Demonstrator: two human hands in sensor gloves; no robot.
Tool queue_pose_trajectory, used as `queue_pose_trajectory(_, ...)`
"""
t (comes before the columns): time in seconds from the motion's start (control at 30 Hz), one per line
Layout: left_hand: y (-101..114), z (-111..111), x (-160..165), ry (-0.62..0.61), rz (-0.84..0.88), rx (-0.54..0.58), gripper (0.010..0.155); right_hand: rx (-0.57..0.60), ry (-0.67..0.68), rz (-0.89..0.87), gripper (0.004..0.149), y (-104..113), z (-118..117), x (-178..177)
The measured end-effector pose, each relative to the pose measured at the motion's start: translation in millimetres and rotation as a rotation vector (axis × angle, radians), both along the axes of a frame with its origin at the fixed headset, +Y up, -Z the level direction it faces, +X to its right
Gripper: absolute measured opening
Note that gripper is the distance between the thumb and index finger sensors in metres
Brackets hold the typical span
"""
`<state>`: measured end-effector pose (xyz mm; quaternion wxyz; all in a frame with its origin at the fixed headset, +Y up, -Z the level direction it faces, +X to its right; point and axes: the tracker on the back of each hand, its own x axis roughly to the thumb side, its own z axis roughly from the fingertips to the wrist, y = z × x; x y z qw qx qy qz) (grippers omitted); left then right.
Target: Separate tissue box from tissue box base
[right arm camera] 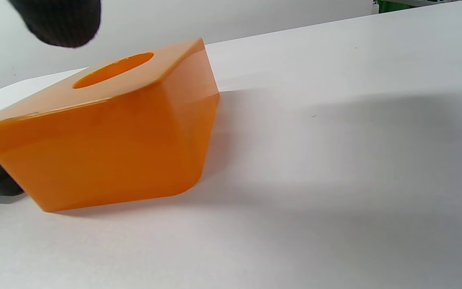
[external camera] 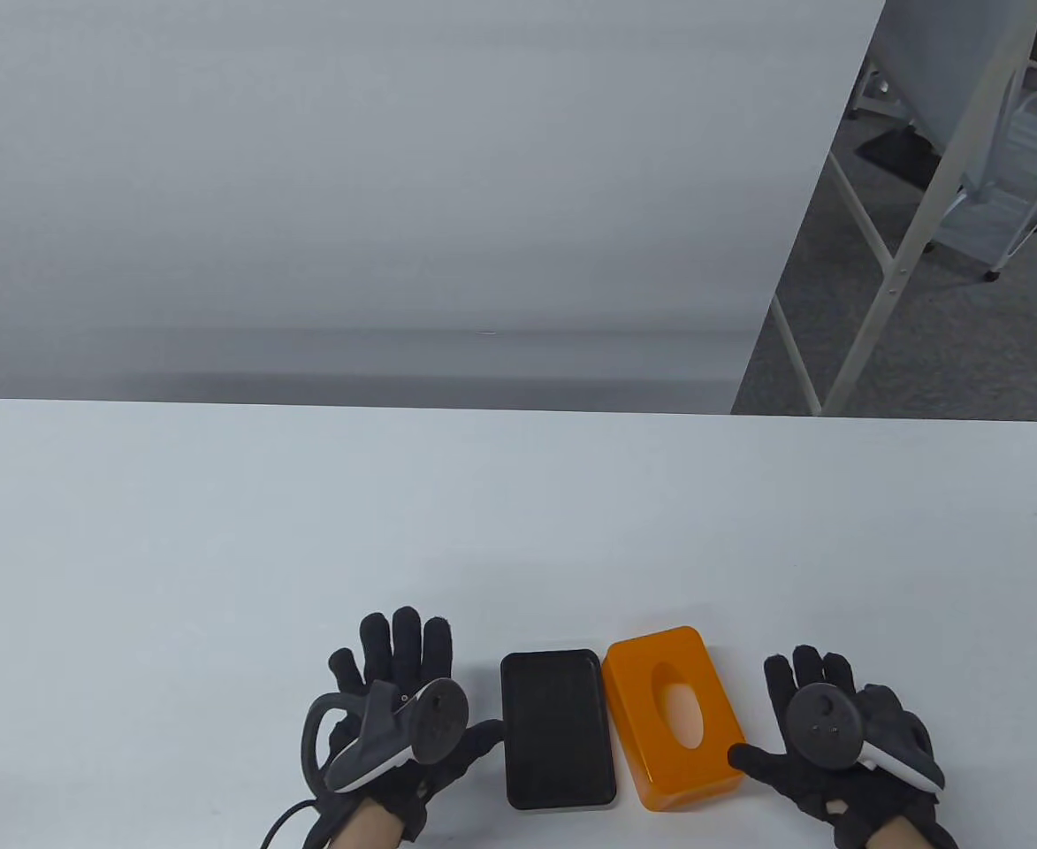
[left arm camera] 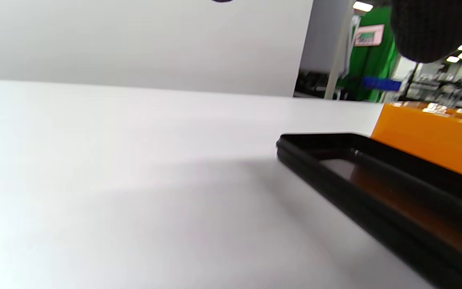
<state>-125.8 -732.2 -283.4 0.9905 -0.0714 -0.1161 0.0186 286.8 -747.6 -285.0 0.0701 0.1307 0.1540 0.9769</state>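
Table view: orange tissue box point(external camera: 673, 716) and black tissue box base point(external camera: 558, 730) lie side by side on the table point(external camera: 518, 531), already apart. Left hand point(external camera: 394, 716) and right hand point(external camera: 845, 734) lie spread, holding nothing (thumbs near the parts).
Left wrist view: base bare.
Right wrist view: box on table; separation looks complete.

Illumination: bright, even, diffuse from overhead.
Shadows: soft grey patches on the table point(right arm camera: 335, 132) in both wrist views.
Glare: ceiling lights reflected on the orange tissue box point(left arm camera: 431, 132).
Focus: table view sharp; left wrist background blurred.
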Motion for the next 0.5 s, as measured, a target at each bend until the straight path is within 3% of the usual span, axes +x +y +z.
queue_pose_trajectory(0.2, -1.2, -0.8, 3.6, -0.027, 0.024, 0.027, 0.116, -0.018, 0.007, 0.024, 0.103, -3.5, 1.1, -1.0)
queue_pose_trajectory(0.5, -6.4, -2.2, 5.8, -0.029, 0.032, -0.028, 0.117, -0.065, -0.008, 0.015, 0.103, -10.4, -1.3, 2.5)
